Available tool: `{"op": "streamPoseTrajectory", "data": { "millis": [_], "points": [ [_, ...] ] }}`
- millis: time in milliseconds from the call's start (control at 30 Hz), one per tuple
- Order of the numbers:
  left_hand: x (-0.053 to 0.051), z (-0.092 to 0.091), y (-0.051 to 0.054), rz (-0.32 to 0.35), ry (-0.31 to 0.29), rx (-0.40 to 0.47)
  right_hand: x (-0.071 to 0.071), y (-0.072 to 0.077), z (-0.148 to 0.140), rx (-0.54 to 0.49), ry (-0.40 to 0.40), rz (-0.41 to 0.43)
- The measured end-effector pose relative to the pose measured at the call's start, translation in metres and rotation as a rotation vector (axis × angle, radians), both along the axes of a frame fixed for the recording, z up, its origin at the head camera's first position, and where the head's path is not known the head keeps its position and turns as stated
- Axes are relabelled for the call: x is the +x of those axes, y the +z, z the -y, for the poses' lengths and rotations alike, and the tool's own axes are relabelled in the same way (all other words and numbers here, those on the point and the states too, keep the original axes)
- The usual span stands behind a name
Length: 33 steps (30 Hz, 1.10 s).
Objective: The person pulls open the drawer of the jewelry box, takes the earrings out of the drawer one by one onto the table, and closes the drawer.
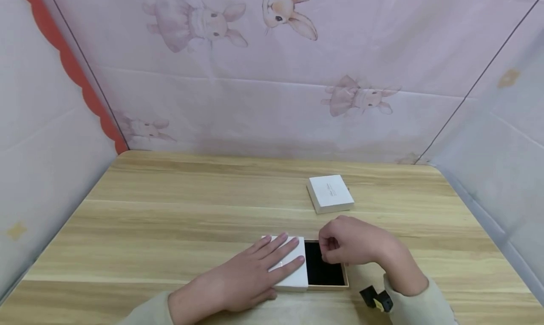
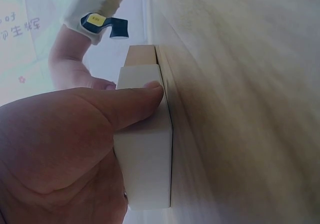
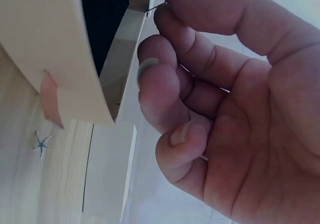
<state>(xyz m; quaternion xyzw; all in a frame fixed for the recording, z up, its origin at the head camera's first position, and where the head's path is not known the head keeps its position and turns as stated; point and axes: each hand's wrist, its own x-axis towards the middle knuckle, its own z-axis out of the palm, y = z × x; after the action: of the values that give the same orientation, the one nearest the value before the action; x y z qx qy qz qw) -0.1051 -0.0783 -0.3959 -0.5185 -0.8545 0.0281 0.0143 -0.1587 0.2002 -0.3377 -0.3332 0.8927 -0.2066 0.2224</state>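
A white box sleeve (image 1: 297,278) lies on the table with its black-lined drawer (image 1: 324,275) slid partly out to the right. My left hand (image 1: 248,277) rests on the sleeve, fingers spread and straight over the top. In the left wrist view its thumb (image 2: 135,103) lies along the sleeve's near side. Above the drawer, my right hand (image 1: 354,242) pinches a small thin metal piece (image 3: 157,7) between thumb and forefinger; its kind is too small to tell. A pink ribbon tab (image 3: 51,101) hangs from the drawer's end.
A second white box (image 1: 330,192) with small print stands behind the right hand. A small star-shaped ornament (image 3: 41,144) lies on the wooden table (image 1: 178,221) near the ribbon. Fabric walls with rabbit pictures (image 1: 293,8) enclose the table's back and sides.
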Motion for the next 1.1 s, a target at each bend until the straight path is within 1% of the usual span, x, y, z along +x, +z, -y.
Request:
{"op": "streamPoseTrajectory", "data": {
  "millis": [100,333,500,800,1100],
  "points": [
    [0.000,0.000,-0.001,0.002,0.002,0.000,0.000,-0.001,-0.001,-0.001,-0.013,0.022],
    [0.001,0.000,-0.002,-0.005,0.003,0.001,-0.001,0.000,-0.005,-0.010,-0.015,0.027],
    [0.002,0.000,-0.002,-0.012,0.003,-0.001,-0.002,0.001,-0.008,-0.009,-0.025,0.050],
    [0.002,-0.001,0.000,0.005,0.012,-0.012,-0.005,0.002,-0.016,-0.001,-0.024,0.031],
    [0.000,-0.001,0.001,0.012,0.012,-0.017,-0.008,0.004,-0.026,0.021,-0.069,0.033]
  ]
}}
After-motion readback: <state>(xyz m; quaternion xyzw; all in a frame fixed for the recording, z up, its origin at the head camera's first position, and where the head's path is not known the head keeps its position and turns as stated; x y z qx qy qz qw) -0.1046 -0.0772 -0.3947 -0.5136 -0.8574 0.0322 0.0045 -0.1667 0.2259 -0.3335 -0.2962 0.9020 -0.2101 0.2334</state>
